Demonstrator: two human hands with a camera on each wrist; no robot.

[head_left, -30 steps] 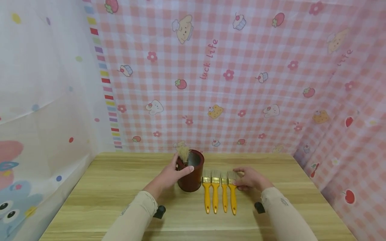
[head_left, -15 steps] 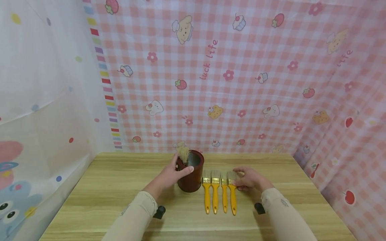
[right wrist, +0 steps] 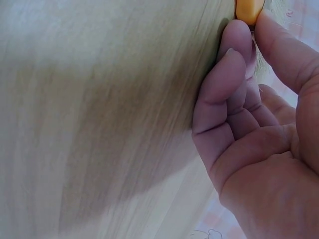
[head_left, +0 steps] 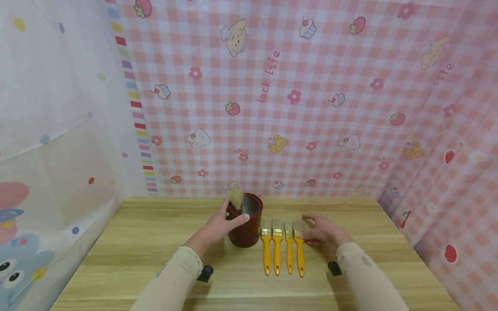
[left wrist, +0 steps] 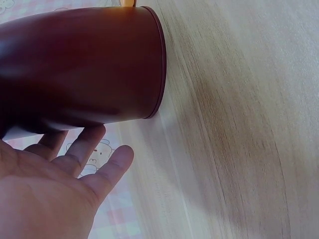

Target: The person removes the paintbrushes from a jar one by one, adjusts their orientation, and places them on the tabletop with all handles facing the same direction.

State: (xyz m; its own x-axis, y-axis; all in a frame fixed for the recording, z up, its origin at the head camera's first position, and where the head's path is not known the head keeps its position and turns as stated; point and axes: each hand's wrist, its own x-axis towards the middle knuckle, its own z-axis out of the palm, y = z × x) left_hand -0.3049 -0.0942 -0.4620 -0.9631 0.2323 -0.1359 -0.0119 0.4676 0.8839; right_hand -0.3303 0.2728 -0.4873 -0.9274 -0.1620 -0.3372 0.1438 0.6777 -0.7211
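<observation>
A dark red cylindrical brush pot (head_left: 249,231) stands upright on the table, left of the brushes. Pale bristles (head_left: 236,201) stick up out of it, the rest of that brush being hidden inside. My left hand (head_left: 218,226) holds the pot from its left, thumb across the near side by the rim; in the left wrist view the fingers (left wrist: 89,147) reach along its wall. Several yellow-handled paintbrushes lie in a row, bristles away from me. My right hand (head_left: 320,231) pinches the rightmost paintbrush (head_left: 300,255) near its metal band, other fingers curled beside it on the table.
The other paintbrushes (head_left: 277,255) lie close between the pot and the right hand. Behind the wooden table (head_left: 155,259) hangs a pink checked cloth (head_left: 249,129); a white patterned cloth (head_left: 58,129) closes the left side.
</observation>
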